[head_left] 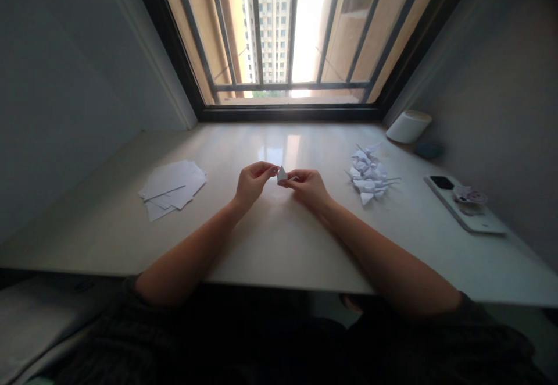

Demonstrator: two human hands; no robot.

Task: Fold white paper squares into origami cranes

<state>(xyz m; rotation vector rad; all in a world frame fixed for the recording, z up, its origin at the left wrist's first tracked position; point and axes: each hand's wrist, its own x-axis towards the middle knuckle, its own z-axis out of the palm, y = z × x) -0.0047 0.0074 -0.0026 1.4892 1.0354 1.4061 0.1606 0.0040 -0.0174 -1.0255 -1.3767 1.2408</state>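
A small folded paper (282,174) sits in the air, just above the middle of the table (279,245). Two hands hold it, one on each side. The left hand (251,185) pinches its left edge with the thumb and first finger, and its other fingers are curled in. The right hand (307,187) pinches the right edge the same way, with its fingers bent close. I think the paper is held at both sides because it is so little and would flop or slip from one hand. Both arms rest low on the table, which likely keeps the hands steady.

To the left, well apart from the hands, lies a loose stack of flat white sheets (172,188). To the right, near the right hand, is a heap of folded paper shapes (369,177) with pointy tips. Flat ones on one side and folded ones on the other keeps the two kinds from mixing.

Farther right lies a phone (462,210), out of the way by the wall. A white cup-like thing (408,126) lies in the far corner. The window (288,36) behind gives the light.
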